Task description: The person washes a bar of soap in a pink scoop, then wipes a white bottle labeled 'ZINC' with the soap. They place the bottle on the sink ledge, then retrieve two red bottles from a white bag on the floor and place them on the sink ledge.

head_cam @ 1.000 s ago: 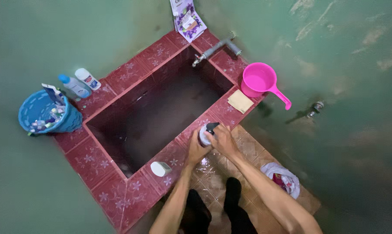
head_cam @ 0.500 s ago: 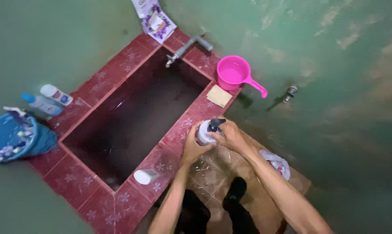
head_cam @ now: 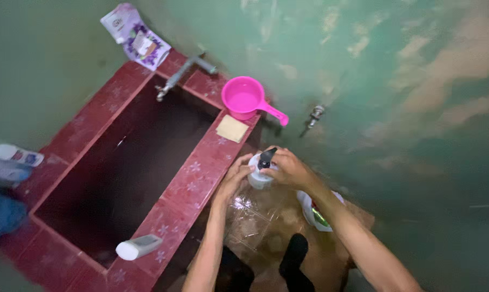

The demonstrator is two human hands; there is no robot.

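Red tile patterned with pale flowers covers the broad rim of the water basin (head_cam: 195, 173), which fills the left half of the frame with dark water inside, and that wet glazed rim looks like the main hazard: anything set on it could slide off into the water or onto the floor. Green painted walls (head_cam: 396, 108), stained and patchy, close the room at the top and right, and the brown floor tiles (head_cam: 260, 221) at lower centre shine as if wet, so footing there seems unsure too. In the middle of the frame both hands hold a white pump bottle (head_cam: 259, 172) just beside the rim's right edge; the left hand (head_cam: 233, 178) wraps its fingers around the body from the left, while the right hand (head_cam: 290, 168) covers the top beside the dark pump head, fingers closed on it. With wet skin on smooth plastic the bottle could well slip or tip, and a press on the pump might squirt its contents onto the tiles. A pink dipper (head_cam: 247, 98) stands on the rim at upper centre, its handle hanging past the edge where an elbow could knock it, with a yellow sponge (head_cam: 232, 128) lying flat just below it. A metal tap (head_cam: 182, 73) reaches over the basin, a purple sachet (head_cam: 136, 38) leans at upper left, and a white bottle (head_cam: 139, 246) lies on its side near the inner edge at lower left, apt to roll in.
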